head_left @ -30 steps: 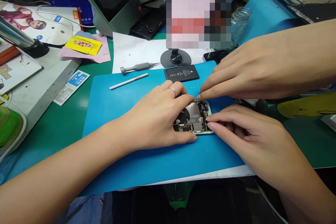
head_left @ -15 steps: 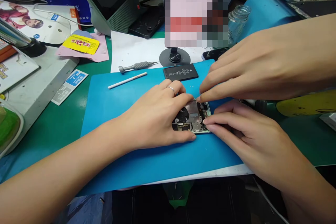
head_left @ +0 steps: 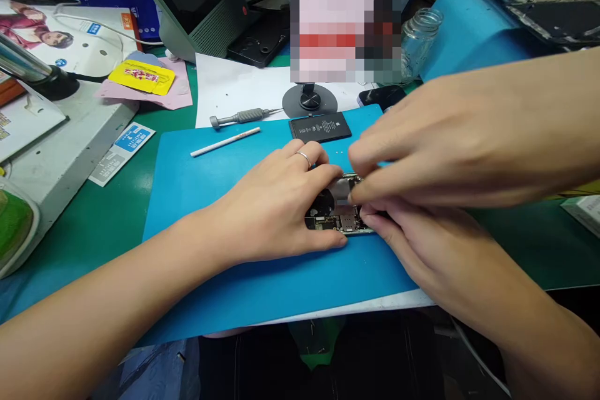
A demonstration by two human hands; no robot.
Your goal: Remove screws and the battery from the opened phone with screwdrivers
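Observation:
An opened phone lies on the blue mat with its circuit boards and metal inner plate bare. My left hand grips the phone across its left part, thumb along the near edge and fingers over the far edge; a ring is on one finger. At the phone's right end, my right hand has thumb and forefinger pinched together on the inner parts; what lies between the fingertips is hidden. Another person's hand reaches in from the right, above mine, its fingertips over the phone's upper right, partly covering my right hand.
Beyond the phone lie a black battery, a white stick and a grey screwdriver. A round black stand and a glass jar are behind. A white box is on the left; a monitor stands at the back.
The other person's hand has moved down and toward me, now overlapping my right hand. My right hand's fingers have shifted slightly at the phone's right end. My left hand keeps its grip.

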